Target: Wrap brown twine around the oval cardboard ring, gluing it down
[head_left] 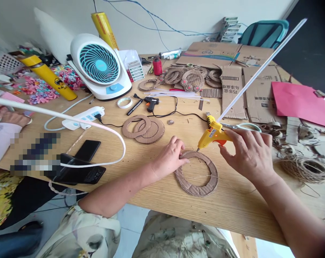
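A cardboard ring (212,175) lies near the table's front edge, with a thin strand of twine across its opening. My left hand (173,156) pinches the ring's upper left rim, fingers closed. In my right hand (248,152) is a yellow glue gun (209,137), a long clear glue stick rising from its back. Its nozzle points down at the top of the ring, touching or just above it. More cardboard rings (137,126) overlap to the left, beside a small round striped piece (170,122).
A fan (99,66), power strip (83,116) and black glue gun (151,104) stand or lie farther back. Scissors (245,126) and a twine roll (306,168) are at the right. A white curved tube (98,125) crosses the left. Another person's hands (13,118) show at far left.
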Available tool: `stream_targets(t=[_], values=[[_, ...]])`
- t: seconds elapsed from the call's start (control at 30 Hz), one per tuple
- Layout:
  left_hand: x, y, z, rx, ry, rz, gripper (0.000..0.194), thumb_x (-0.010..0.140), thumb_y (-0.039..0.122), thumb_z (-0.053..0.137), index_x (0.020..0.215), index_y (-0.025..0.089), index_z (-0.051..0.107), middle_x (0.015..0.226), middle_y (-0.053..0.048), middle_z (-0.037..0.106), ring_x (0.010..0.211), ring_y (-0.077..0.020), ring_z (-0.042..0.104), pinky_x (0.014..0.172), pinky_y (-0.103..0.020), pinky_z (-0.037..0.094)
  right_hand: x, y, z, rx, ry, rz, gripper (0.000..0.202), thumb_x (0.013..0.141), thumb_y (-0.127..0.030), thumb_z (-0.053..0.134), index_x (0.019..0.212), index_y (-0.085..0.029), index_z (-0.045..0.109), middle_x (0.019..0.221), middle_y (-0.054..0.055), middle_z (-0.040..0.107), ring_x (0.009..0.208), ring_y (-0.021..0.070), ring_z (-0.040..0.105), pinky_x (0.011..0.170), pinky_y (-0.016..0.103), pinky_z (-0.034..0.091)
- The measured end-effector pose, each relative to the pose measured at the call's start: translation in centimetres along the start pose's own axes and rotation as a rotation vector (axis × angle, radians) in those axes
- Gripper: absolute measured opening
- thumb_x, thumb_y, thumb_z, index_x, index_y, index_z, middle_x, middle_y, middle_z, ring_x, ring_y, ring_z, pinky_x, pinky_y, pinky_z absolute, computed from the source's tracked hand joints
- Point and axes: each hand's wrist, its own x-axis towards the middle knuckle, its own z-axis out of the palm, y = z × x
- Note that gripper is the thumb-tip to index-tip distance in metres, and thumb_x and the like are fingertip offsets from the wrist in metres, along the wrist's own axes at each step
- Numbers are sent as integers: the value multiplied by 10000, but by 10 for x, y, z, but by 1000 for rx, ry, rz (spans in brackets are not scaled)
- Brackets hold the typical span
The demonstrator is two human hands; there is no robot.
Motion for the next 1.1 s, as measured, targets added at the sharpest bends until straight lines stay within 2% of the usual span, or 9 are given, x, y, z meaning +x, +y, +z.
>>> stream_targets(t=[0.23, 0.8, 1.1], values=[[0, 1, 0, 25, -7, -14, 442, 719, 185, 870, 908, 191, 471, 1059, -29, 478, 763, -141, 625, 751, -340, 573, 7, -6, 6, -73, 166, -93, 421, 893, -370, 634, 1253, -175, 537, 1079, 108, 679, 893, 253, 565, 789, 392, 337], [0, 3, -1, 27, -7, -18, 434, 720, 185, 871, 914, 184, 484, 1043, -24, 465, 767, -139, 609, 774, -342, 571, 7, -2, -4, -103, 179, -118, 347, 895, -326, 641, 1193, -163, 570, 1074, 106, 694, 886, 246, 573, 825, 402, 341], [0, 2, -2, 38, -11, -10, 429, 725, 185, 867, 916, 184, 483, 1050, -32, 478, 766, -142, 622, 771, -345, 578, 9, -3, 0, -125, 188, -132, 339, 894, -350, 646, 1171, -168, 572, 1052, 91, 702, 878, 241, 575, 796, 388, 335]])
